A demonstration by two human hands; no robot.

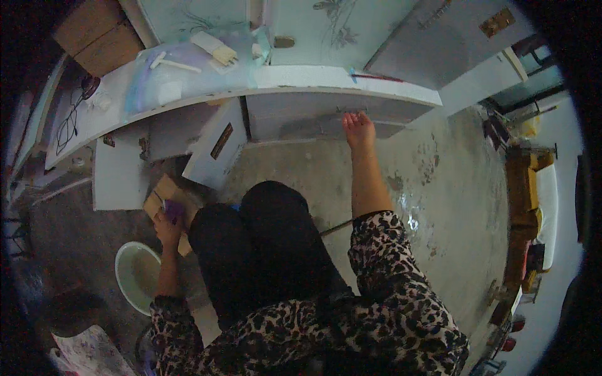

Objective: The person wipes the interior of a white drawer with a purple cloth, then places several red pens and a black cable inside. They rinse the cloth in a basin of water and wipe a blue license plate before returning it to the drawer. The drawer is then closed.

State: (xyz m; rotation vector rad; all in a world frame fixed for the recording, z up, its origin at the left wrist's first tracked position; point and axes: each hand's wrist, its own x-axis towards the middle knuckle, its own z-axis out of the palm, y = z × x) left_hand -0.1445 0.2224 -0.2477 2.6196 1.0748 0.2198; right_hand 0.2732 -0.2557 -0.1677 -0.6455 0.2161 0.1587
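Note:
My left hand (166, 228) is down beside my left knee, shut on a purple cloth (174, 211) in front of a brown cardboard box (163, 190). My right arm reaches forward, and my right hand (359, 126) is at the grey cabinet front (301, 115) under the white counter (305, 80). Its fingers are apart, palm partly showing, and nothing is seen in it; whether the fingertips touch the panel is unclear. A pale round basin (137, 277) stands on the floor next to my left forearm.
A white cabinet door (218, 145) stands ajar left of centre; another white panel (120, 176) is farther left. On the counter lie a white T-shaped tool (176, 64), a brush-like object (215, 49), a dark red stick (378, 77) and a black cable (70, 123). Cardboard boxes (99, 37) are at upper left.

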